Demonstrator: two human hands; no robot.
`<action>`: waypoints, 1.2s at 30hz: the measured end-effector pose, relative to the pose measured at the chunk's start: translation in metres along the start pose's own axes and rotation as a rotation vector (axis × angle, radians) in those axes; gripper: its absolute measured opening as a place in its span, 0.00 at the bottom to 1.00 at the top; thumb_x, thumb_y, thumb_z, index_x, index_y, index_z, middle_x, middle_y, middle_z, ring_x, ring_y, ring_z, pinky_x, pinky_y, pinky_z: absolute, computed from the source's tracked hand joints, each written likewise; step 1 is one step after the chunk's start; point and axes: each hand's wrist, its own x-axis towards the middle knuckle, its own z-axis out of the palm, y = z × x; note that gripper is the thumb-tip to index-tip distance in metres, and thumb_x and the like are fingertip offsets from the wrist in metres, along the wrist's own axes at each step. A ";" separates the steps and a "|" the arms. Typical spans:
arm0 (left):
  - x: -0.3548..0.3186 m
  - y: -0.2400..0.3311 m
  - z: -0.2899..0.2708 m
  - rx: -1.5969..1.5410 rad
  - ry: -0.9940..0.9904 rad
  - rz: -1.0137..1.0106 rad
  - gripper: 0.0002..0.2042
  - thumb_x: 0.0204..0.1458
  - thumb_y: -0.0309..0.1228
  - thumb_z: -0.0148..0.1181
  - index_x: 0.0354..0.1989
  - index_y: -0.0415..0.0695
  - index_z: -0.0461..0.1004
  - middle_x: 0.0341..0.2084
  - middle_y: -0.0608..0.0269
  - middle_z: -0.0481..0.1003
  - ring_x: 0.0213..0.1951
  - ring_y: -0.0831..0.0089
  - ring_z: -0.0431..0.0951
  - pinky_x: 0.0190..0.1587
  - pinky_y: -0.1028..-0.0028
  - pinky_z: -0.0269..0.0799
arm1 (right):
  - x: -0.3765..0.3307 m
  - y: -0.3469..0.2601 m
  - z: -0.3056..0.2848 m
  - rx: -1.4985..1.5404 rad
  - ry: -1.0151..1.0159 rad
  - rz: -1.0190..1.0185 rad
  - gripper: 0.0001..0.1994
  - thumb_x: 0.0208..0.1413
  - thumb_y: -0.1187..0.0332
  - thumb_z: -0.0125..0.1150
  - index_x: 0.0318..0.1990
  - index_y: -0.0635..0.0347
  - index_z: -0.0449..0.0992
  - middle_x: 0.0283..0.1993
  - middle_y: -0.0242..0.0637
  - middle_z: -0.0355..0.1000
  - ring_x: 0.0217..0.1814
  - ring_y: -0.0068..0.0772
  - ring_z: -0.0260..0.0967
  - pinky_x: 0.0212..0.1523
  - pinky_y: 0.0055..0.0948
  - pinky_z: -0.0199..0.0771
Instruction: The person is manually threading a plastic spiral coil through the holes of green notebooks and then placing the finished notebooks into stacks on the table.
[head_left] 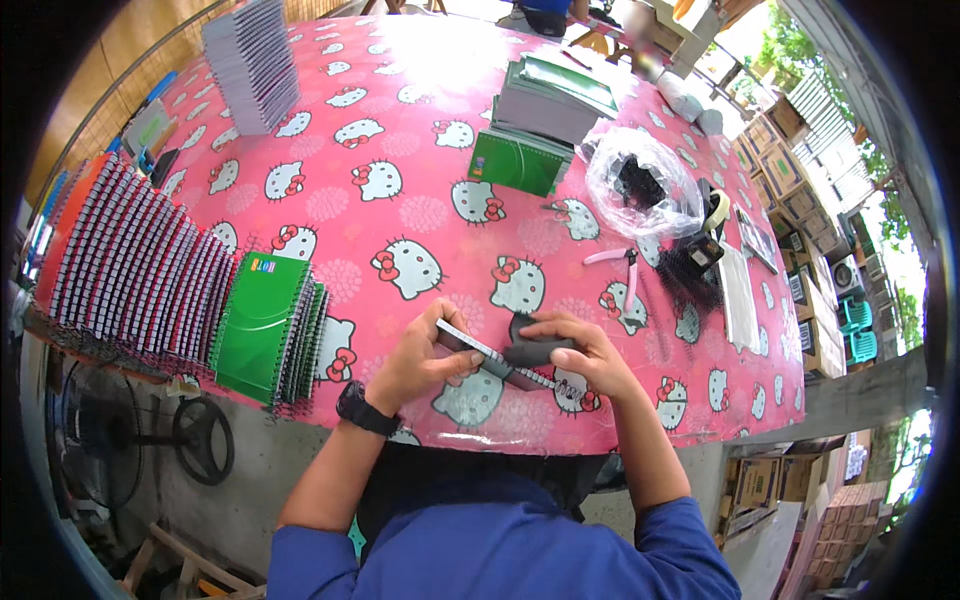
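Near the table's front edge, my left hand (425, 357) is closed on a narrow spiral-bound notebook (482, 349), seen edge-on with its row of binding holes or wire slanting down to the right. My right hand (590, 355) is closed around a dark grey object (535, 350) pressed against the notebook's right part; its exact kind I cannot make out. A black watch (366, 408) is on my left wrist. To the right of my hands lie pliers with pink handles (630, 272).
A long row of spiral notebooks (140, 260) ends in green-covered ones (262, 325) at the left. A tall paper stack (250, 70) and green notebooks (520, 160) stand farther back. A clear plastic bag (640, 185), black wire coils (690, 275) and a tape dispenser (708, 240) lie right.
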 end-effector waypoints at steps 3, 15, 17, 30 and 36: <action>-0.002 0.001 -0.001 0.034 -0.042 -0.051 0.15 0.47 0.18 0.60 0.36 0.44 0.58 0.30 0.65 0.66 0.30 0.77 0.75 0.25 0.81 0.75 | 0.001 0.008 0.004 0.158 -0.071 -0.124 0.28 0.48 0.49 0.56 0.47 0.64 0.76 0.52 0.43 0.71 0.59 0.39 0.63 0.60 0.37 0.57; -0.004 0.001 0.001 0.001 -0.021 -0.069 0.15 0.49 0.24 0.62 0.37 0.43 0.59 0.23 0.62 0.72 0.25 0.80 0.74 0.25 0.80 0.72 | 0.021 -0.004 0.004 0.000 -0.032 -0.149 0.29 0.51 0.45 0.54 0.46 0.65 0.77 0.53 0.49 0.69 0.55 0.42 0.66 0.58 0.38 0.61; 0.000 -0.003 -0.003 0.049 -0.028 -0.027 0.15 0.49 0.24 0.62 0.37 0.43 0.59 0.24 0.62 0.73 0.25 0.80 0.74 0.25 0.80 0.72 | 0.019 -0.008 0.006 0.265 -0.134 -0.251 0.25 0.52 0.48 0.55 0.47 0.61 0.77 0.53 0.48 0.69 0.56 0.41 0.66 0.56 0.37 0.62; -0.005 -0.005 -0.004 -0.031 -0.060 -0.103 0.15 0.51 0.25 0.61 0.39 0.43 0.58 0.27 0.61 0.72 0.28 0.78 0.76 0.26 0.80 0.73 | 0.028 -0.009 0.012 -0.084 0.055 -0.089 0.25 0.49 0.51 0.62 0.52 0.56 0.75 0.57 0.52 0.65 0.60 0.45 0.62 0.59 0.39 0.60; -0.004 -0.003 -0.004 -0.010 -0.045 -0.076 0.15 0.52 0.25 0.61 0.41 0.43 0.58 0.26 0.62 0.72 0.27 0.79 0.76 0.25 0.81 0.73 | 0.022 0.006 0.007 -0.316 0.242 -0.122 0.26 0.47 0.55 0.66 0.52 0.58 0.74 0.59 0.54 0.63 0.60 0.50 0.60 0.59 0.40 0.62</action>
